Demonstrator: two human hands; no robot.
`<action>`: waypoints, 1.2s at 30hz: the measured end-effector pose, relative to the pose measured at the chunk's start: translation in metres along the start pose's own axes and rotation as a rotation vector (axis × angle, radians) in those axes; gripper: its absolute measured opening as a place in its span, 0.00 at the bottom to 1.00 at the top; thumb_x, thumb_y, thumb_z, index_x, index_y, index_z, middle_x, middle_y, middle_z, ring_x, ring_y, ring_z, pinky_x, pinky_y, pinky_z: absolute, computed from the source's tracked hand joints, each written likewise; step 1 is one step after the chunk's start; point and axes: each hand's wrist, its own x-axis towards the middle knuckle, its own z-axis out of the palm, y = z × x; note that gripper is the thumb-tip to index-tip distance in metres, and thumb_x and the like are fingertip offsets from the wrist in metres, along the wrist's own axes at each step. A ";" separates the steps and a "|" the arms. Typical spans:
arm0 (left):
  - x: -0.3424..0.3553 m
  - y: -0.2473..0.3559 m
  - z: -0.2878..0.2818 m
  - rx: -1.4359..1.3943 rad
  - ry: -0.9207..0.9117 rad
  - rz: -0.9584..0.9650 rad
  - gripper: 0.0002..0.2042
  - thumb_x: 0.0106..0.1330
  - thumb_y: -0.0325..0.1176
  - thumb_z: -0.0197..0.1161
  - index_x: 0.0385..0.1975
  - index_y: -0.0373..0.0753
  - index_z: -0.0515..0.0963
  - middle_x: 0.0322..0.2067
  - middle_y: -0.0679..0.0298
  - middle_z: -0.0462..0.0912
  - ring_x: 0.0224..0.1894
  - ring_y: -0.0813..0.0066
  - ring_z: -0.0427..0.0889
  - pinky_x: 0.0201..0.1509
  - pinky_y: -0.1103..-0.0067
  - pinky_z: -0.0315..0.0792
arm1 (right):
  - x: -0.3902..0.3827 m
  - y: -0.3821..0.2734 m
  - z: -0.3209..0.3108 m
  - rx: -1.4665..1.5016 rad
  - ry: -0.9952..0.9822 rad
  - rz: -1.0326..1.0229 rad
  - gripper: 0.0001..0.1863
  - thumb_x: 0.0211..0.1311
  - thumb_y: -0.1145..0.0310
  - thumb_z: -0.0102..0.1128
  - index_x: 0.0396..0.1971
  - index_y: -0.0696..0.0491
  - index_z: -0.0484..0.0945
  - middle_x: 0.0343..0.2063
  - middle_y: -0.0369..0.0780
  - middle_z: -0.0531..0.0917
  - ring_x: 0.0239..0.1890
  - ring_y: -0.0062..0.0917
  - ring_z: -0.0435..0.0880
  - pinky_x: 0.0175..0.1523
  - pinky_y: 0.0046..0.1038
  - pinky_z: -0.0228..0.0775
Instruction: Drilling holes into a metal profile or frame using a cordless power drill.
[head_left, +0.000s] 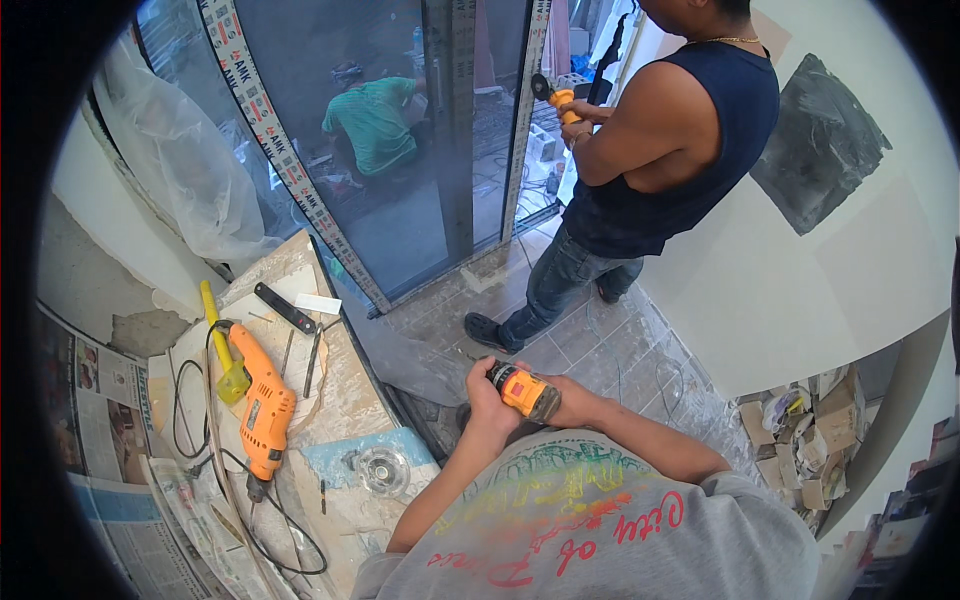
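Observation:
In front of my chest I hold an orange-and-black cordless drill, with a thin bit pointing up and to the left, away from me. My left hand is closed around the front of it, by the chuck. At the rear, my right hand grips the drill, its fingers partly hidden behind the body. To my left, a larger orange corded drill lies on a dusty worktop, its black cable looping beside it. A round, clear-looking disc rests on a pale blue surface near my left forearm.
On the worktop lie a black bar-shaped tool, a white piece and a yellow tool. A person stands ahead holding a yellow angle grinder. Behind the glass door crouches another person. Cardboard scraps fill an opening at right.

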 end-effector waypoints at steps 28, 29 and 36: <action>0.010 -0.001 -0.008 -0.015 -0.011 -0.001 0.20 0.58 0.43 0.53 0.35 0.27 0.69 0.30 0.51 0.76 0.34 0.59 0.78 0.45 0.67 0.74 | -0.001 -0.003 -0.001 -0.074 -0.007 0.020 0.28 0.54 0.63 0.62 0.56 0.50 0.69 0.50 0.47 0.78 0.50 0.42 0.79 0.55 0.34 0.71; 0.009 -0.001 -0.007 -0.019 -0.010 -0.009 0.20 0.58 0.43 0.53 0.35 0.27 0.69 0.30 0.51 0.76 0.34 0.58 0.78 0.45 0.67 0.75 | -0.001 -0.004 -0.001 -0.073 -0.009 0.020 0.28 0.54 0.63 0.62 0.56 0.50 0.69 0.50 0.47 0.78 0.50 0.42 0.79 0.55 0.34 0.71; 0.011 -0.001 -0.009 -0.016 0.018 0.016 0.20 0.59 0.43 0.53 0.35 0.27 0.69 0.30 0.50 0.77 0.35 0.57 0.78 0.45 0.65 0.75 | -0.001 -0.008 -0.002 -0.014 -0.010 0.011 0.27 0.55 0.63 0.62 0.57 0.50 0.69 0.51 0.47 0.78 0.51 0.41 0.79 0.56 0.34 0.70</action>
